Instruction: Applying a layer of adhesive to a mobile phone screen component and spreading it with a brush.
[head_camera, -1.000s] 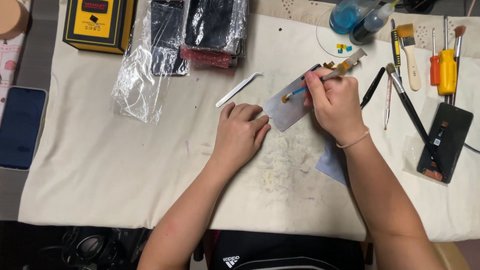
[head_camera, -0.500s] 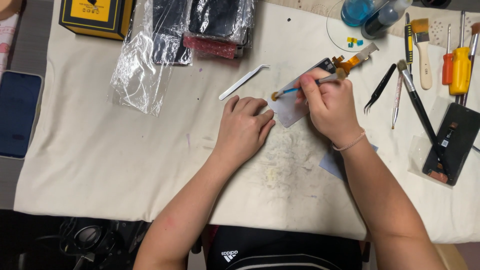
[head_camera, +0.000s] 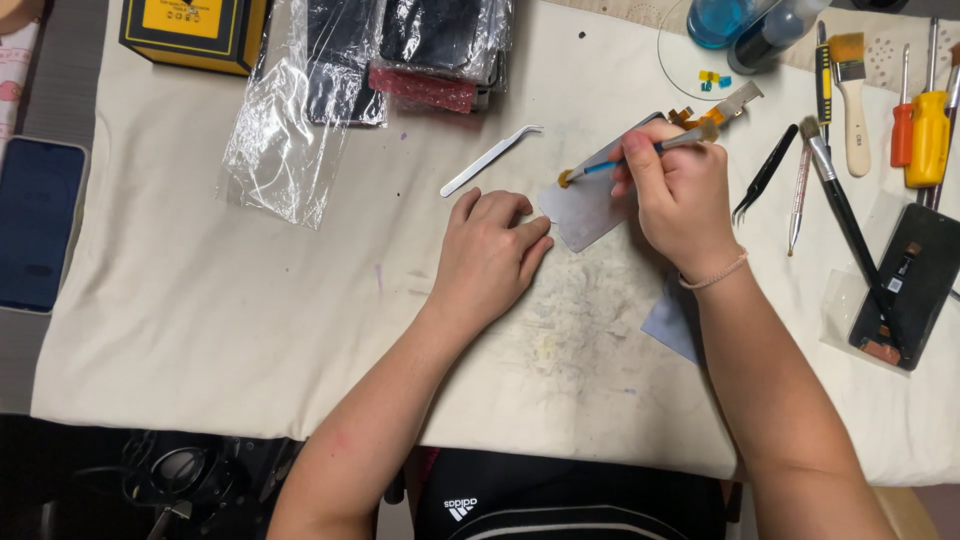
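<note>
Right hand (head_camera: 685, 195) pinches a small brush (head_camera: 630, 155) over the grey panel (head_camera: 590, 210); left hand (head_camera: 490, 255), fingers loosely curled, seemingly steadies it.

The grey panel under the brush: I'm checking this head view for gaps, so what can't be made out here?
- Grey panel: its right part is hidden by the right hand.
- Brush: the grip is covered by the fingers.
- Blue bottle: its top is cut off by the upper edge.
- Small yellow and blue bits: too small to identify.
</note>
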